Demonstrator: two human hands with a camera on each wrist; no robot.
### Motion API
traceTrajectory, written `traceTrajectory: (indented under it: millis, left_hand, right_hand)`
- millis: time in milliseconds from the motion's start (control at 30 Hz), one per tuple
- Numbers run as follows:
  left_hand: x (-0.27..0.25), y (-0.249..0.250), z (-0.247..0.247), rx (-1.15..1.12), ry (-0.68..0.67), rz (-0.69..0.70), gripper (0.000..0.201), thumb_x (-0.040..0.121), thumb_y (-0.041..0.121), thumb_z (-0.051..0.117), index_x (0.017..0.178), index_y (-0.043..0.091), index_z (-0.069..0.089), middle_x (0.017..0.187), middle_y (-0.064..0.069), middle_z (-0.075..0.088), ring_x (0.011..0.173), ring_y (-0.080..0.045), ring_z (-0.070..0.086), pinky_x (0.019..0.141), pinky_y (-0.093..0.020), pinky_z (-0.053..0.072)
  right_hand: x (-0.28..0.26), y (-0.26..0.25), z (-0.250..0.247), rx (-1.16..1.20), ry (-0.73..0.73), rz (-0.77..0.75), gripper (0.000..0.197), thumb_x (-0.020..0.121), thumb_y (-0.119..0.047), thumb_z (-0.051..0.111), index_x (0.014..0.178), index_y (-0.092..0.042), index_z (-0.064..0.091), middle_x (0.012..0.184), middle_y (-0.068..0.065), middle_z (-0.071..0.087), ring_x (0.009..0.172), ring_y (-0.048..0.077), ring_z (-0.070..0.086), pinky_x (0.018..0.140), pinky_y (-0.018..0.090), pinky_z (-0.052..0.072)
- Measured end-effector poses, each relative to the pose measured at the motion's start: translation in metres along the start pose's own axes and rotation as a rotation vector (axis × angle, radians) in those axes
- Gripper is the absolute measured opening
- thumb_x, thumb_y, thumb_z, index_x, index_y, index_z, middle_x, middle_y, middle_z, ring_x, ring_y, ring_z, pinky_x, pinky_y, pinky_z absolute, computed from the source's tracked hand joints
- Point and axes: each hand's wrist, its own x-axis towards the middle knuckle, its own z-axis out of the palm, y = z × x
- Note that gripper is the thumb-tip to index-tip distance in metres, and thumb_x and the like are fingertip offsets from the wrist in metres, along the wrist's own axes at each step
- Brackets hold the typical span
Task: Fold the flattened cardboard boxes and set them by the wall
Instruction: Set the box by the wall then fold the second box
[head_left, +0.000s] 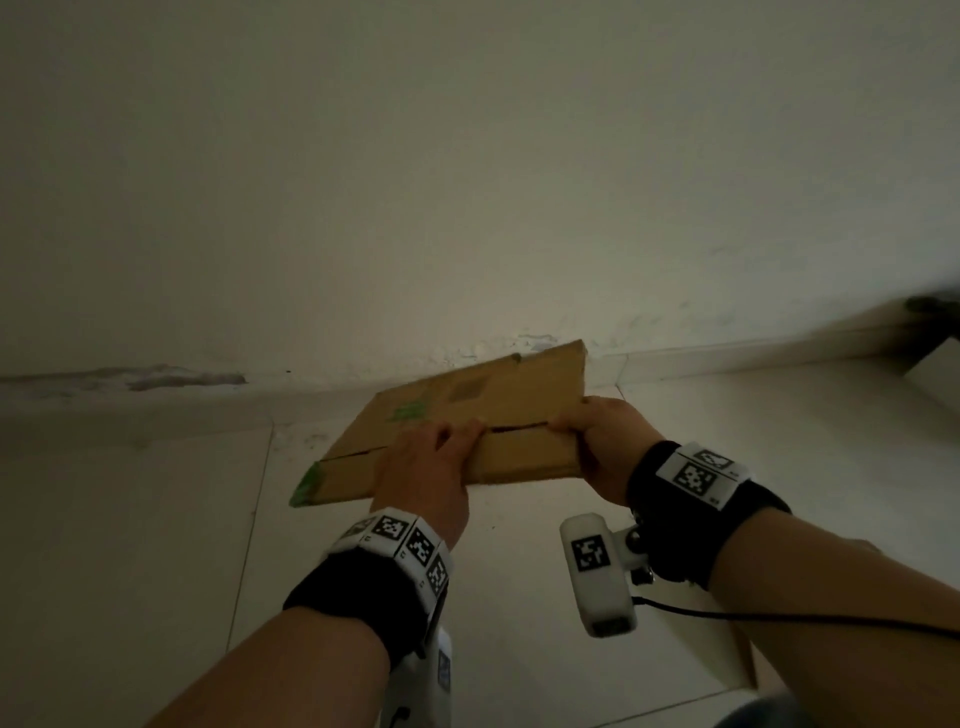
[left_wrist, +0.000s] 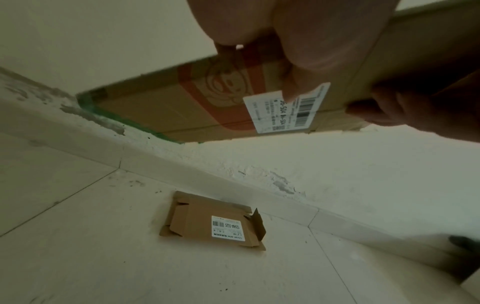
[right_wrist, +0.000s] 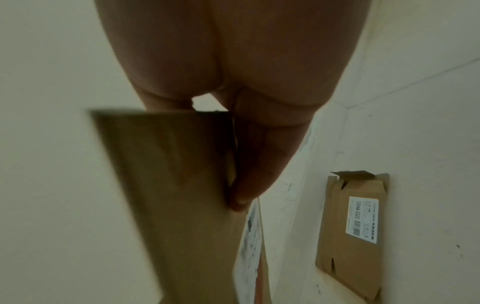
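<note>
The wall (head_left: 467, 182) fills the far scene, with pale floor (head_left: 130, 519) tiles below it. Held above the floor near the wall is a flattened box (head_left: 467, 410), tilted, its far edge towards the wall. It looks light and fairly stiff, though likely to bend at its creases, so opposite edges are the sound places to hold. A smaller box (left_wrist: 213, 224) lies flat on the floor by the wall. The left hand (head_left: 426, 467) grips the near edge, the right hand (head_left: 602, 436) the right edge; the dim wrist views leave the fingers' hold unclear.
</note>
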Motion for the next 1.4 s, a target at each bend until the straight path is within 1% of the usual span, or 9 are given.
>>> traceTrajectory:
  millis: [100,233,333,667,833,967,1167,1333,1400]
  left_hand:
    - [0.003,-0.005,0.008,-0.089,-0.141,-0.186,0.083,0.075,0.029,0.054,0.146,0.041,0.013,0.151,-0.004,0.023,0.138,-0.031,0.026,0.114,-0.046,0.023]
    - [0.011,-0.018,0.007,-0.203,-0.075,-0.362,0.084,0.074,0.042,0.055,0.147,0.029,0.017,0.152,-0.008,0.028,0.139,-0.034,0.025,0.113,-0.048,0.026]
    - [0.019,-0.030,0.011,-0.319,-0.071,-0.495,0.080,0.082,0.051,0.050,0.148,0.018,0.019,0.155,-0.013,0.024,0.142,-0.035,0.022,0.115,-0.044,0.023]
    - [0.070,-0.097,0.036,-0.762,0.025,-0.972,0.087,0.084,0.043,0.055,0.151,0.010,0.011,0.152,-0.023,0.030,0.132,-0.042,0.039,0.107,-0.044,0.035]
    - [0.086,-0.123,0.060,-0.913,-0.140,-1.033,0.047,0.087,0.024,0.057,0.129,0.003,0.054,0.139,-0.020,0.050,0.122,-0.037,0.051,0.100,-0.038,0.045]
    - [0.094,-0.140,0.079,-0.988,-0.170,-1.111,0.044,0.085,0.016,0.061,0.126,0.001,0.053,0.132,-0.023,0.052,0.106,-0.034,0.052,0.086,-0.040,0.047]
    - [0.102,-0.157,0.124,-1.236,-0.167,-1.211,0.019,0.093,0.001,0.043,0.111,0.007,0.046,0.084,-0.015,0.051,0.089,-0.036,0.051,0.081,-0.046,0.044]
    - [0.115,-0.162,0.151,-1.295,-0.014,-1.231,0.042,0.092,0.002,0.047,0.133,0.006,0.044,0.127,-0.022,0.051,0.114,-0.042,0.049,0.083,-0.049,0.046]
    - [0.122,-0.161,0.159,-1.350,0.025,-1.247,0.047,0.092,0.002,0.048,0.138,0.009,0.041,0.138,-0.022,0.046,0.124,-0.043,0.046,0.090,-0.051,0.045]
  right_hand:
    - [0.007,0.003,-0.005,-0.094,0.065,-0.061,0.043,0.089,-0.001,0.052,0.130,-0.005,0.041,0.115,0.018,0.057,0.090,0.031,0.061,0.072,0.041,0.055]
    - [0.018,0.008,-0.015,-0.174,0.112,-0.086,0.049,0.088,-0.002,0.054,0.134,-0.011,0.039,0.118,0.016,0.057,0.100,0.035,0.061,0.085,0.049,0.054]
    - [0.025,0.011,-0.020,-0.144,0.096,-0.076,0.047,0.088,-0.001,0.051,0.132,-0.015,0.041,0.116,0.014,0.058,0.098,0.033,0.060,0.078,0.045,0.055]
    - [0.069,0.025,-0.036,-0.150,0.066,-0.020,0.045,0.089,-0.006,0.052,0.130,-0.024,0.044,0.117,0.011,0.059,0.103,0.037,0.059,0.084,0.051,0.053]
    - [0.108,0.037,-0.045,-0.232,0.155,0.012,0.033,0.086,-0.015,0.058,0.115,-0.026,0.046,0.110,0.009,0.059,0.102,0.035,0.059,0.090,0.056,0.050]
    - [0.148,0.063,-0.050,-0.321,0.284,0.069,0.022,0.085,-0.023,0.061,0.105,-0.022,0.052,0.113,0.015,0.062,0.101,0.036,0.060,0.089,0.056,0.051]
    - [0.183,0.108,-0.046,-0.189,0.187,0.299,0.033,0.090,-0.009,0.050,0.119,-0.025,0.049,0.116,0.014,0.050,0.099,0.034,0.052,0.073,0.044,0.054]
    - [0.213,0.132,-0.051,-0.028,0.180,0.305,0.044,0.087,0.014,0.042,0.130,0.006,0.045,0.108,0.025,0.057,0.089,0.034,0.057,0.085,0.041,0.048]
    - [0.227,0.138,-0.051,0.000,0.229,0.297,0.038,0.089,0.011,0.043,0.125,0.003,0.049,0.101,0.021,0.059,0.087,0.033,0.059,0.078,0.040,0.051]
